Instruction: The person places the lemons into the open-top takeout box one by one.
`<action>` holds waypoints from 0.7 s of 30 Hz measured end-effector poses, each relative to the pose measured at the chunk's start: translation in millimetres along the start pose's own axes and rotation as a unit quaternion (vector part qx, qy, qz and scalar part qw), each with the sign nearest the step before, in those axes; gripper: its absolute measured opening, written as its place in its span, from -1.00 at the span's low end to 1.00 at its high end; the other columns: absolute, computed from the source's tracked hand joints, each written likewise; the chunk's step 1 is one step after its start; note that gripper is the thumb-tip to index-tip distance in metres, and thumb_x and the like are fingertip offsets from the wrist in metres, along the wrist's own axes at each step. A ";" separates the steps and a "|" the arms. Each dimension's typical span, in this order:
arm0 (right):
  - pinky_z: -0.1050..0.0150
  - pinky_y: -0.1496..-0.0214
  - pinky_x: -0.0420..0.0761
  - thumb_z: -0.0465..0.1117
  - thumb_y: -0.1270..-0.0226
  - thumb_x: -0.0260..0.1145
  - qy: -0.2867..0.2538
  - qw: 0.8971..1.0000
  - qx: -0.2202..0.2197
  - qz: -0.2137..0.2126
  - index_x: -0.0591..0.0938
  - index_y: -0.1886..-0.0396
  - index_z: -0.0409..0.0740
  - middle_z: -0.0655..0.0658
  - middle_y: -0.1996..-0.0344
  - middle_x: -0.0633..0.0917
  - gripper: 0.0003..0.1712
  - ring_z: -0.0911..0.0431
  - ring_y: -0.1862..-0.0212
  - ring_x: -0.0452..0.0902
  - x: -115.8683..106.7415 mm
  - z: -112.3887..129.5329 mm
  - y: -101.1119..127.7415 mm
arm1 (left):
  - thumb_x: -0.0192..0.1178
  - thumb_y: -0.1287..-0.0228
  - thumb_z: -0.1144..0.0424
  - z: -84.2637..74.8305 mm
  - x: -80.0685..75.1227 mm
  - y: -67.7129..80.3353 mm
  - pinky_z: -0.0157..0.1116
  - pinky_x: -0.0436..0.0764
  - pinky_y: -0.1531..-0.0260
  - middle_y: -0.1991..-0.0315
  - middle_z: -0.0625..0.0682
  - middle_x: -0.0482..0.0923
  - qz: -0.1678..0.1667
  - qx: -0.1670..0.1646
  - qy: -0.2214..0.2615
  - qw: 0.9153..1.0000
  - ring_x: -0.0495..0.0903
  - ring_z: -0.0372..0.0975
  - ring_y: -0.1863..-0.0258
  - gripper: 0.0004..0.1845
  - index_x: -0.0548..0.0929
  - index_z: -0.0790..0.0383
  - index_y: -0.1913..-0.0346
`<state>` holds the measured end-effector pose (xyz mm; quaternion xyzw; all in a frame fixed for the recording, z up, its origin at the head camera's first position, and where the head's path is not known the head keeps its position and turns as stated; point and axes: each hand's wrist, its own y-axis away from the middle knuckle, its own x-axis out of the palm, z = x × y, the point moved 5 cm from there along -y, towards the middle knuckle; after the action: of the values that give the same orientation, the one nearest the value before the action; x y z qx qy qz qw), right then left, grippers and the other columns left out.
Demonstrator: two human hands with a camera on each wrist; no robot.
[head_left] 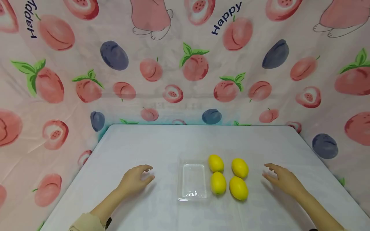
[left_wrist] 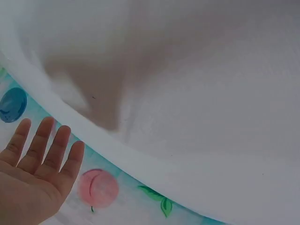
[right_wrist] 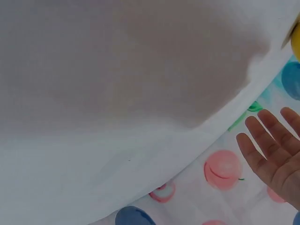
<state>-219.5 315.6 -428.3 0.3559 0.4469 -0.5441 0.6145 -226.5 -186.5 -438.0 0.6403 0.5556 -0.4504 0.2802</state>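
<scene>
Several yellow lemons lie in two columns on the white table, right of its middle. Directly left of them sits a clear plastic tray with nothing in it. My left hand is held left of the tray, apart from it, thumb and fingers spread and holding nothing. To the right of the lemons, my right hand is likewise empty, its fingers pointing in toward them. In the left wrist view the left fingers are nearly straight. A lemon peeks in at the right wrist view's edge.
The white table reaches back to a fruit-printed cloth that hangs behind it and along both sides. A beige sleeve covers the left forearm. Shadows of the hands fall on the tabletop.
</scene>
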 end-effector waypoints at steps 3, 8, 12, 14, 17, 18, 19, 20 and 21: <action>-0.20 0.14 0.58 -0.03 -0.28 0.26 -0.005 1.000 0.001 -0.011 0.52 -0.07 -0.40 -0.42 0.12 0.64 -0.45 -0.26 0.14 0.58 -2.2 4.5 1.5 | 0.27 -0.18 0.05 -1.9 2.5 1.1 -0.02 0.59 0.06 0.15 0.04 0.67 0.010 -0.019 0.049 0.999 0.63 -0.04 0.10 -0.64 0.63 0.15 0.02; -0.18 0.18 0.61 -0.08 -0.29 0.25 -0.034 0.999 0.002 -0.033 0.52 -0.04 -0.41 -0.44 0.16 0.64 -0.50 -0.27 0.19 0.61 -4.4 13.7 4.5 | 0.25 -0.22 0.15 -2.9 5.7 0.5 -0.17 0.65 0.18 0.21 0.05 0.67 0.033 -0.045 0.171 0.984 0.64 -0.12 0.21 -0.64 0.61 0.29 0.00; -0.14 0.18 0.62 -0.08 -0.32 0.22 -0.063 0.997 0.016 -0.029 0.50 -0.04 -0.41 -0.46 0.14 0.62 -0.50 -0.25 0.20 0.61 -2.3 18.1 5.7 | 0.21 -0.25 0.15 -6.0 7.2 0.2 -0.30 0.61 0.24 0.20 0.09 0.67 0.056 -0.047 0.227 0.971 0.62 -0.19 0.25 -0.62 0.59 0.33 -0.03; -0.14 0.17 0.62 -0.06 -0.34 0.21 -0.076 0.997 0.024 -0.019 0.49 -0.06 -0.41 -0.46 0.12 0.62 -0.49 -0.24 0.18 0.61 -0.5 21.2 6.2 | 0.18 -0.27 0.16 -7.8 8.0 1.2 -0.34 0.58 0.24 0.20 0.13 0.66 0.068 -0.048 0.251 0.964 0.61 -0.18 0.25 -0.61 0.57 0.36 -0.04; -0.15 0.13 0.61 -0.04 -0.34 0.21 -0.091 0.995 0.034 -0.003 0.48 -0.09 -0.38 -0.44 0.08 0.61 -0.47 -0.22 0.15 0.61 2.0 27.8 7.5 | 0.13 -0.31 0.18 -10.6 9.8 3.6 -0.34 0.61 0.27 0.15 0.23 0.63 0.089 -0.056 0.302 0.947 0.61 -0.12 0.21 -0.59 0.52 0.43 -0.08; -0.16 0.12 0.61 -0.03 -0.34 0.21 -0.096 0.995 0.037 0.002 0.48 -0.10 -0.38 -0.44 0.07 0.61 -0.47 -0.21 0.14 0.61 2.5 30.0 7.7 | 0.11 -0.32 0.18 -11.5 10.7 4.4 -0.34 0.62 0.26 0.13 0.26 0.61 0.098 -0.061 0.323 0.939 0.61 -0.09 0.18 -0.57 0.50 0.45 -0.11; -0.16 0.11 0.61 -0.02 -0.34 0.20 -0.099 0.994 0.038 0.005 0.48 -0.11 -0.37 -0.43 0.06 0.61 -0.46 -0.20 0.13 0.61 2.9 32.2 7.9 | 0.09 -0.33 0.20 -12.5 11.6 5.2 -0.32 0.64 0.26 0.10 0.30 0.59 0.107 -0.067 0.345 0.930 0.61 -0.06 0.16 -0.56 0.47 0.47 -0.13; -0.16 0.10 0.60 -0.02 -0.34 0.20 -0.102 0.994 0.039 0.008 0.48 -0.11 -0.36 -0.43 0.05 0.61 -0.46 -0.19 0.13 0.61 3.1 34.3 7.9 | 0.07 -0.34 0.19 -13.3 12.9 5.7 -0.29 0.66 0.24 0.06 0.32 0.57 0.115 -0.072 0.366 0.921 0.61 -0.05 0.13 -0.54 0.43 0.48 -0.16; -0.16 0.09 0.60 -0.03 -0.34 0.21 -0.108 0.993 0.039 0.008 0.48 -0.11 -0.36 -0.43 0.05 0.61 -0.47 -0.19 0.13 0.62 3.2 36.6 8.3 | 0.05 -0.35 0.19 -14.1 14.3 6.3 -0.27 0.68 0.22 0.03 0.33 0.56 0.123 -0.082 0.388 0.910 0.60 -0.05 0.10 -0.52 0.41 0.48 -0.18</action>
<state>-205.3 282.0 -419.0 0.3222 0.3539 -0.5916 0.6488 -217.1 -169.3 -445.5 0.8026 0.5722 -0.0814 0.1478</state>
